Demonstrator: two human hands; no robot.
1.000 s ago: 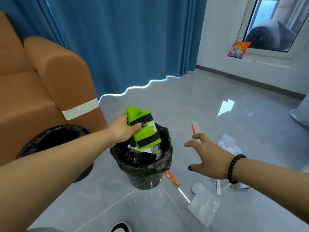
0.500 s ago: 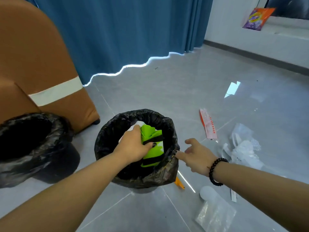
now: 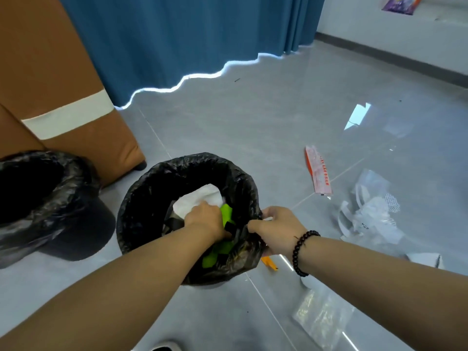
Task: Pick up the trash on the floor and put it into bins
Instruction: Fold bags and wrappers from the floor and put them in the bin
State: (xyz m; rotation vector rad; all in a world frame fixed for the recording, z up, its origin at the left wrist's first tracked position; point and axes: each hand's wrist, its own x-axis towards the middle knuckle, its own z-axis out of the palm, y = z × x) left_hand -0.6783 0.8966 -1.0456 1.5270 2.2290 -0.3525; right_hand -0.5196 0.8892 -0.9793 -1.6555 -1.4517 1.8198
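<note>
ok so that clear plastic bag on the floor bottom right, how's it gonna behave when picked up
The clear plastic bag lies flat and crinkled, so it is probably floppy and very light. On the glossy floor it may slide; a pinch likely works best.

Glossy grey tiled floor [image 3: 253, 117] fills the room, mirroring a bright window patch at 2 o'clock. Blue curtains [image 3: 190, 34] hang at 12 o'clock. A brown sofa [image 3: 50, 72] stands at 10 o'clock. White wall [image 3: 379, 39] with dark skirting at 1 o'clock.
</note>
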